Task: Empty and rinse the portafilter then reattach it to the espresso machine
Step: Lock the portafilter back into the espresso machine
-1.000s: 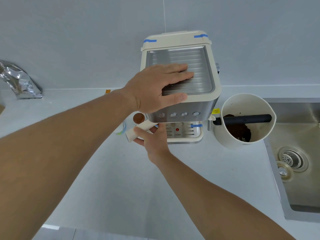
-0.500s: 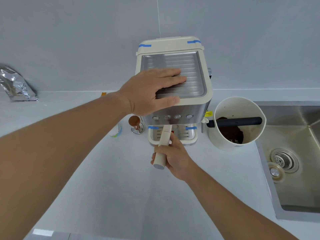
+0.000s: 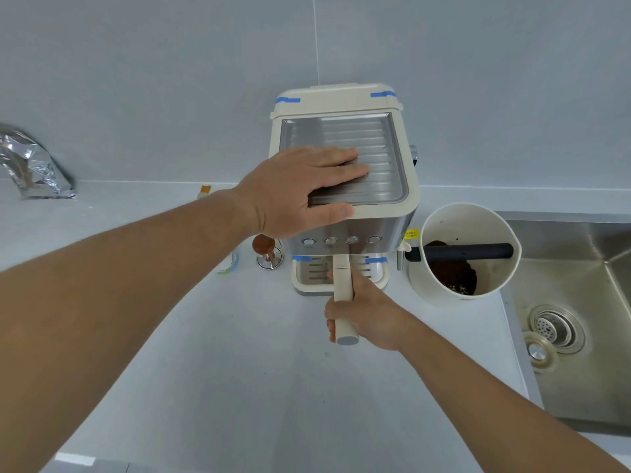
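A cream and steel espresso machine (image 3: 382, 220) stands against the back wall. My left hand (image 3: 300, 189) lies flat on its ribbed steel top, fingers spread, holding nothing. The portafilter's cream handle (image 3: 343, 298) sticks straight out toward me from under the machine's front. Its basket end is hidden beneath the machine. My right hand (image 3: 368, 312) is wrapped around that handle from the right side.
A white knock-box bucket (image 3: 464, 216) with dark coffee grounds and a black bar stands right of the machine. A steel sink (image 3: 587, 336) with a drain lies at the far right. A wooden-topped tamper (image 3: 266, 250) sits left of the machine; a foil bag (image 3: 30, 165) lies far left.
The portafilter handle swung from pointing left to pointing straight out toward me, with my right hand turning it. My left hand stayed flat on the machine top.
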The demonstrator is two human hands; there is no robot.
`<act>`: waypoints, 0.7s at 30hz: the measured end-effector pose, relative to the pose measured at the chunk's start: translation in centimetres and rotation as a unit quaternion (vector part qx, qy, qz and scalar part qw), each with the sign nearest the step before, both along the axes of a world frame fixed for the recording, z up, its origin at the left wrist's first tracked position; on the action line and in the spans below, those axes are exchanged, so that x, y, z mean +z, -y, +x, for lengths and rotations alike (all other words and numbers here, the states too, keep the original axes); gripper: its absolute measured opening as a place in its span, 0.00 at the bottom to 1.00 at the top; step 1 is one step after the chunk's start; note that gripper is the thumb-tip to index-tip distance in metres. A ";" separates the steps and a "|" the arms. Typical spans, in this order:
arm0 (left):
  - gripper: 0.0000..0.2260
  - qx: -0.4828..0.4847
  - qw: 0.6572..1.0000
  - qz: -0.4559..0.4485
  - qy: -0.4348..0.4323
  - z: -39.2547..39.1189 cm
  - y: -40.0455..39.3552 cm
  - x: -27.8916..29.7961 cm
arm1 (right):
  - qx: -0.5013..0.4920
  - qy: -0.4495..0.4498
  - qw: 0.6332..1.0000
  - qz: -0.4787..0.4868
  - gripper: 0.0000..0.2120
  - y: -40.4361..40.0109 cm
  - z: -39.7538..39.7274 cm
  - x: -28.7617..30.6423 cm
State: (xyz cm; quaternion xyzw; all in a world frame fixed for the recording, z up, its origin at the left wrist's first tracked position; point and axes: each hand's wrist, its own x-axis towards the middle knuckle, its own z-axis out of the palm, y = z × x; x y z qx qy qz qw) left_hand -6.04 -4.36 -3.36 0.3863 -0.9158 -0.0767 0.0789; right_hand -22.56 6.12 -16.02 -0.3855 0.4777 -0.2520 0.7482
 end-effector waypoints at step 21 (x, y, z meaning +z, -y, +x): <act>0.29 0.029 1.000 0.002 -0.011 -0.1 -0.4 -0.3 | -0.096 -0.063 0.993 0.010 0.11 -2.4 -0.4 1.7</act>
